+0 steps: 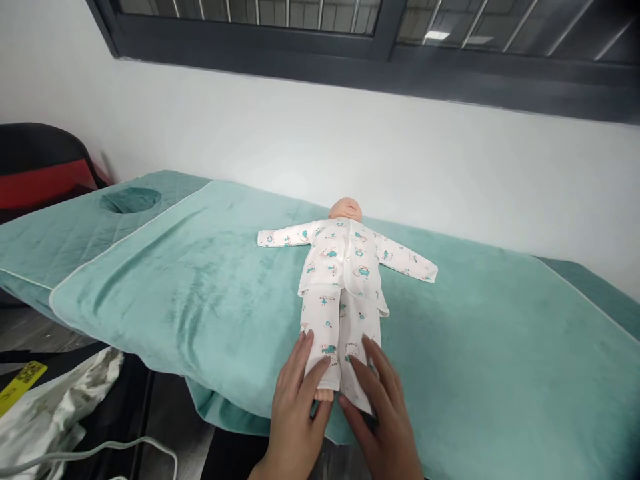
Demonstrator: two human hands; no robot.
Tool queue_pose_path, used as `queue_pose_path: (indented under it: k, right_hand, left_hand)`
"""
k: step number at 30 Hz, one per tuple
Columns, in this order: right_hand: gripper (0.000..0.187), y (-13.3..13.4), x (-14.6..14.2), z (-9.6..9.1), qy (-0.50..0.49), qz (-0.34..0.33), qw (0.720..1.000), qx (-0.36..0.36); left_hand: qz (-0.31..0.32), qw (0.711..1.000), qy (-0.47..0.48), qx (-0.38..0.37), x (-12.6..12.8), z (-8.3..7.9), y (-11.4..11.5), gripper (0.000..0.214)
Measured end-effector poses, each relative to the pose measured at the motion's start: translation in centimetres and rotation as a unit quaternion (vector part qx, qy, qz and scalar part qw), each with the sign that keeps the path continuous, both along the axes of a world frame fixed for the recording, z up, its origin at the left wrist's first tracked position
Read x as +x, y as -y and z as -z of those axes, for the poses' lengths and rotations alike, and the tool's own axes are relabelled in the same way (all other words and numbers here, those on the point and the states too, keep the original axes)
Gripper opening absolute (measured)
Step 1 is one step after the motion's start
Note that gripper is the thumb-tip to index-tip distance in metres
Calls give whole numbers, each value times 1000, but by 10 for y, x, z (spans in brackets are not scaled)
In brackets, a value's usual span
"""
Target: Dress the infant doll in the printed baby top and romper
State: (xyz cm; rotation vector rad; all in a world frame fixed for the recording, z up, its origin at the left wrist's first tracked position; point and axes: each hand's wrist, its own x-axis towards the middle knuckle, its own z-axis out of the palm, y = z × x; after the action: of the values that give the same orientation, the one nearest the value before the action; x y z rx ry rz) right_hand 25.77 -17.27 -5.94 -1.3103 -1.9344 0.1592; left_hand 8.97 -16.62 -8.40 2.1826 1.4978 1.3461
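Note:
A baby doll lies on its back, dressed in a white printed long-sleeved top and matching trousers. Its sleeves stretch out to both sides. My left hand rests on the lower part of the trouser leg at left, fingers extended and apart. Below that hem the doll's toes show. My right hand lies over the lower end of the other leg, fingers spread, with the thumb near the hem. The foot on that side is hidden.
The doll lies on a bed with a green velvety cover; a face hole is at its left end. A white wall and barred window stand behind. At left are a red-and-black chair, crumpled white cloth and a white cable.

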Motion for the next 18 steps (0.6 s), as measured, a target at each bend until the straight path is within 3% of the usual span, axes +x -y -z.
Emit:
queue_pose_path:
  k: [8, 14, 18]
  right_hand:
    - [51, -1, -1, 14, 20, -12, 1000, 17]
    - [48, 2, 6, 15, 2, -33, 999, 17]
    - [44, 1, 5, 15, 0, -15, 1000, 26]
  left_hand:
    - [-19, 999, 45, 13, 9, -4, -4, 49]
    - [-32, 989, 137, -52, 3, -10, -2, 45]
    - [-15, 995, 92, -23, 0, -8, -3, 50]
